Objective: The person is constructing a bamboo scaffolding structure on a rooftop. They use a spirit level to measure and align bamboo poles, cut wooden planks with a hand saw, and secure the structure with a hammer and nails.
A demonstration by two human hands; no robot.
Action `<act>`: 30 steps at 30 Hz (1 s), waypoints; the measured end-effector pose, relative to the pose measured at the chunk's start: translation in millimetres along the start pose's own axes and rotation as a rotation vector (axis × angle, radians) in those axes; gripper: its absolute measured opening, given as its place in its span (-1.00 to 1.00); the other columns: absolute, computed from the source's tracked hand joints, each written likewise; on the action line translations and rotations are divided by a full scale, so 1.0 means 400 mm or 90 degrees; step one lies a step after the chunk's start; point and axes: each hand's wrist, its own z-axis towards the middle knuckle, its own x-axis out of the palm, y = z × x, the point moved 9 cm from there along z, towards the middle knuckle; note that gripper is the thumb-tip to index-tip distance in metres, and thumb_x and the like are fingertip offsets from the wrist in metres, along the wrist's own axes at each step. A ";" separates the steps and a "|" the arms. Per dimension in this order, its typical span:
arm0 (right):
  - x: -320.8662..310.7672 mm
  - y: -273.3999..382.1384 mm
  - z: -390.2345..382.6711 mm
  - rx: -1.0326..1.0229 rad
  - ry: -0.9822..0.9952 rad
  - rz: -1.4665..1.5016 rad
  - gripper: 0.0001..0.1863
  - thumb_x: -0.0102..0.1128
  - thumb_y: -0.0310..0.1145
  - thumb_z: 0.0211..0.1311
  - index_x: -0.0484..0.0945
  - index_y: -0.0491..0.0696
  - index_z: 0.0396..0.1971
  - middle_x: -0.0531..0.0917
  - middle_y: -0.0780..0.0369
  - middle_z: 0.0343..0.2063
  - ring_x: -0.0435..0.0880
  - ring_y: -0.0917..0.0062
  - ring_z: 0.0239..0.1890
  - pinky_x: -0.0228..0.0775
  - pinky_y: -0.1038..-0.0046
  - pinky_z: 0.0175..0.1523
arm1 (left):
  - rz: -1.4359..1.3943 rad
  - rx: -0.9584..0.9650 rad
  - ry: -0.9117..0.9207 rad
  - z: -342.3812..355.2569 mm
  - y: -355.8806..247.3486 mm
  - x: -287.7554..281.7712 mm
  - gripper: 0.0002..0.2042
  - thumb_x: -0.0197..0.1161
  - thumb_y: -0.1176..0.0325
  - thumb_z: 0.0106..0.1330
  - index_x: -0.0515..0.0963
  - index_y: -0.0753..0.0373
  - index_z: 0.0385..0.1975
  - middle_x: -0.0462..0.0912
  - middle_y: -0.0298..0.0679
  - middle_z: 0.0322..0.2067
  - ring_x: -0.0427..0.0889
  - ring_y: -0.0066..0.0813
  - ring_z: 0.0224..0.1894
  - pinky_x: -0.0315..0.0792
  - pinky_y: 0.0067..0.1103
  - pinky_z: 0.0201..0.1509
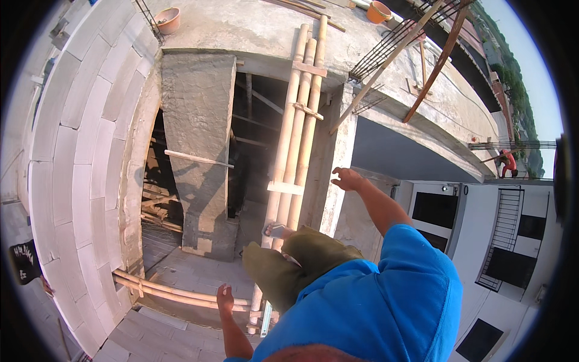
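Note:
Under me runs a walkway of bamboo poles (299, 130) lying side by side, joined by short wooden crosspieces (285, 188). A sandalled foot (276, 231) rests on it, below my olive trousers. My right hand (348, 178) is stretched out beside the pale concrete column (338, 208), its fingers apart and nothing in them. On the other side my left hand (225, 300) hangs over horizontal bamboo poles (175, 292), fingers loosely bent, with nothing visible in it. Whether it touches the poles, I cannot tell.
A light block wall (84, 181) curves along the left. Deep openings flank a rough concrete slab (202, 151). Orange buckets (167, 20) and rebar (386, 48) are on the upper concrete. A person in red (508, 163) bends down far right; a dark sleeve (25, 262) shows at left.

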 end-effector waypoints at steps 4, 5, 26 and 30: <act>-0.060 -0.098 -0.120 0.036 -0.073 0.063 -0.44 0.33 0.01 0.47 0.57 -0.02 0.29 0.80 0.02 -0.03 0.74 0.07 0.16 0.57 0.11 0.31 | -0.051 -0.011 0.034 -0.106 -0.086 0.158 -0.66 0.30 0.25 0.60 0.63 0.29 0.23 0.76 -0.19 -0.11 0.55 -0.54 -0.39 0.49 -0.55 -0.30; -0.095 -0.122 -0.138 0.045 -0.093 0.075 -0.45 0.33 0.01 0.47 0.58 -0.02 0.28 0.80 0.02 -0.02 0.75 0.07 0.15 0.57 0.11 0.30 | -0.086 -0.097 0.032 -0.131 -0.076 0.194 -0.66 0.27 0.23 0.61 0.63 0.29 0.23 0.76 -0.17 -0.11 0.63 -0.46 -0.33 0.52 -0.54 -0.30; -0.777 -0.609 0.095 0.191 -0.281 0.240 -0.47 0.39 -0.04 0.44 0.61 -0.06 0.24 0.78 -0.06 0.01 0.76 -0.02 0.11 0.58 0.10 0.21 | 0.117 0.043 0.145 0.281 -1.068 0.563 -0.65 0.33 0.06 0.53 0.65 0.13 0.14 0.73 -0.17 -0.16 0.71 -0.29 -0.22 0.59 -0.36 -0.19; -0.777 -0.626 0.153 0.212 -0.269 0.302 -0.47 0.39 -0.04 0.43 0.62 -0.07 0.23 0.79 -0.06 0.02 0.77 0.01 0.12 0.59 0.11 0.22 | 0.177 0.060 0.033 0.408 -1.384 0.542 -0.61 0.33 0.13 0.52 0.67 0.21 0.20 0.78 -0.05 -0.04 0.75 -0.21 -0.05 0.59 -0.38 0.12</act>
